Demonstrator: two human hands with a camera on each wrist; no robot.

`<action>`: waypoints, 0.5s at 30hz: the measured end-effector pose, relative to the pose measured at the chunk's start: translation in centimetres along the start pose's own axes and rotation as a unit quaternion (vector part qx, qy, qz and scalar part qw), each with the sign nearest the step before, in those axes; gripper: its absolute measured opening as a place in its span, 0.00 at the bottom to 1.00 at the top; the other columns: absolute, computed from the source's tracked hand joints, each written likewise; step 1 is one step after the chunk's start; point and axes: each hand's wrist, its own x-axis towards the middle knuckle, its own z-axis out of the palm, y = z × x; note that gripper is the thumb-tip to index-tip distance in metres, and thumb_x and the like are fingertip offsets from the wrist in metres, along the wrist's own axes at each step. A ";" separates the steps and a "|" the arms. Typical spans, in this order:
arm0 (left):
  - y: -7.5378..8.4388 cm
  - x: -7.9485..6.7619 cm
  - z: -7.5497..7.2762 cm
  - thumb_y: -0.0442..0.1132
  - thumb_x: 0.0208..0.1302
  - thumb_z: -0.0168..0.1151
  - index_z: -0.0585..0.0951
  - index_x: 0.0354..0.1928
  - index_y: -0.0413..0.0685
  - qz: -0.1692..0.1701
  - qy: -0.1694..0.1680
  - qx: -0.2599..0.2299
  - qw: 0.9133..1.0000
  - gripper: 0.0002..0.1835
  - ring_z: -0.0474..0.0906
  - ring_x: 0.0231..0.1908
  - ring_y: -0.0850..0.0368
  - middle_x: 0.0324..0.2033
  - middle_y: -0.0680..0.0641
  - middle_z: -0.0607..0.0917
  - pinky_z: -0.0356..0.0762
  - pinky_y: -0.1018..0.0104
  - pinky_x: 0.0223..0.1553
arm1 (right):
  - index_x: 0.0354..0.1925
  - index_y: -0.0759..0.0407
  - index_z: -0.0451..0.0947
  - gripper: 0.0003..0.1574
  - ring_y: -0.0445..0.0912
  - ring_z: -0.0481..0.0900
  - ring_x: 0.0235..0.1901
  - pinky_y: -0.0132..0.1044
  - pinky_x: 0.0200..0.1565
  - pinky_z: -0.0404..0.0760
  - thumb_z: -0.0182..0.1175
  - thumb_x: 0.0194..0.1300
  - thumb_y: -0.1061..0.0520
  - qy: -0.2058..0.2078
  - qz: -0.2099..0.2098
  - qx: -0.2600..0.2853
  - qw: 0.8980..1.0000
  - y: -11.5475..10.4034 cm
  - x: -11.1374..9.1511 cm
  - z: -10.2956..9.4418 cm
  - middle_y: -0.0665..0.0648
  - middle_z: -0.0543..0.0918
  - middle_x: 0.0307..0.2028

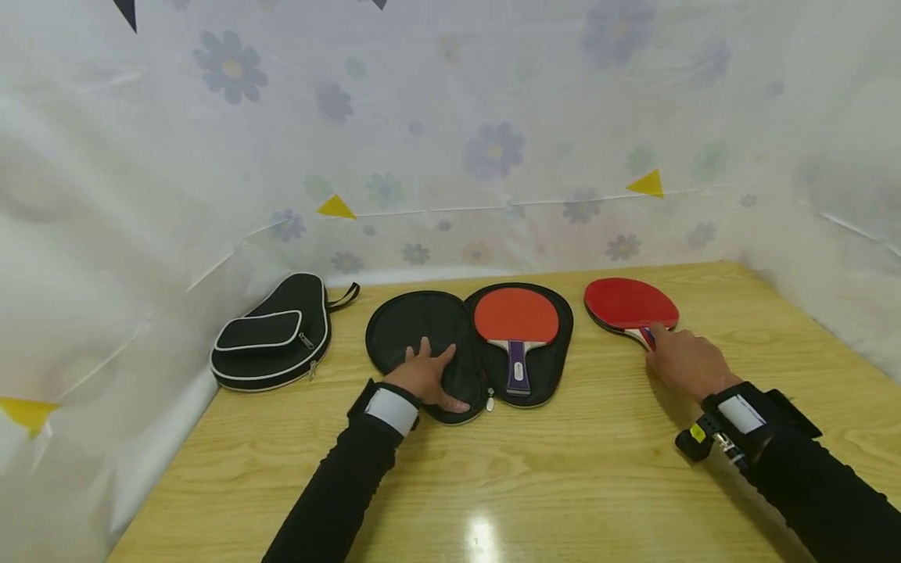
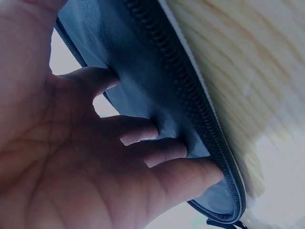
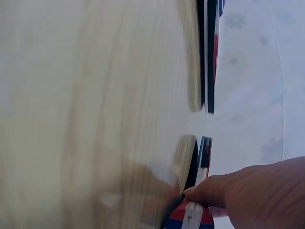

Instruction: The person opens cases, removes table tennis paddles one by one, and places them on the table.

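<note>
Your left grip, fingers spread, touches an open case; only the left wrist view shows its zipper teeth clearly. An orange paddle lies in its right half. A red paddle extends far-left from your right grip, which pinches its handle.

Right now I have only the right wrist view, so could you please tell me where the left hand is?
Observer: The left hand rests on the left half of the opened black table tennis paddle case.

Operator: Thank you. Does anything cover that case's right half?

Observer: Yes, an orange-faced table tennis paddle lies on it, its purple handle pointing toward the person.

Operator: Would you kindly say whether there is another case?

Observer: Yes, a closed black paddle case with white piping lies farther left.
</note>
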 end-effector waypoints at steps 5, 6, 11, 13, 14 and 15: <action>-0.1 -0.1 0.0 0.62 0.51 0.76 0.55 0.80 0.64 0.004 0.006 -0.003 1.000 0.57 0.44 0.76 0.31 0.79 0.37 0.46 0.64 0.29 0.62 | 0.47 0.77 0.65 0.16 0.50 0.66 0.15 0.41 0.19 0.63 0.53 0.67 0.64 -0.012 0.018 0.006 1.000 2.7 0.5 -0.1 0.57 0.66 0.16; -0.1 -0.1 0.0 0.62 0.51 0.76 0.55 0.80 0.64 0.005 0.006 -0.003 1.000 0.57 0.44 0.76 0.30 0.79 0.36 0.47 0.64 0.29 0.62 | 0.48 0.78 0.65 0.17 0.50 0.66 0.15 0.41 0.19 0.63 0.52 0.67 0.64 -0.010 0.020 0.004 1.000 3.4 0.6 0.0 0.57 0.66 0.15; 0.1 -0.1 0.2 0.62 0.50 0.77 0.56 0.80 0.64 0.008 0.007 0.001 1.000 0.57 0.45 0.76 0.31 0.79 0.37 0.47 0.65 0.30 0.62 | 0.54 0.80 0.62 0.23 0.54 0.71 0.17 0.45 0.20 0.67 0.51 0.68 0.63 -0.025 0.049 0.000 0.999 6.7 0.9 -0.3 0.60 0.70 0.17; 0.1 -0.1 0.3 0.62 0.50 0.76 0.56 0.80 0.65 0.006 0.006 0.001 1.000 0.57 0.45 0.76 0.31 0.79 0.37 0.47 0.65 0.30 0.62 | 0.56 0.80 0.61 0.25 0.57 0.74 0.19 0.48 0.21 0.71 0.52 0.67 0.63 -0.035 0.060 -0.006 0.998 8.0 1.2 -0.6 0.66 0.75 0.21; 0.1 0.0 0.3 0.62 0.50 0.76 0.56 0.80 0.65 0.005 0.006 0.001 1.000 0.57 0.44 0.76 0.31 0.79 0.37 0.47 0.65 0.30 0.62 | 0.56 0.80 0.61 0.26 0.58 0.76 0.20 0.49 0.22 0.73 0.52 0.67 0.63 -0.040 0.065 -0.007 0.997 8.6 1.4 -0.6 0.69 0.76 0.23; 0.0 0.0 0.3 0.62 0.50 0.76 0.56 0.80 0.65 0.003 0.005 0.000 1.000 0.57 0.44 0.76 0.32 0.79 0.37 0.47 0.65 0.30 0.62 | 0.57 0.81 0.61 0.26 0.60 0.77 0.21 0.51 0.22 0.75 0.52 0.67 0.63 -0.042 0.069 -0.007 0.997 9.1 1.5 -0.7 0.72 0.77 0.25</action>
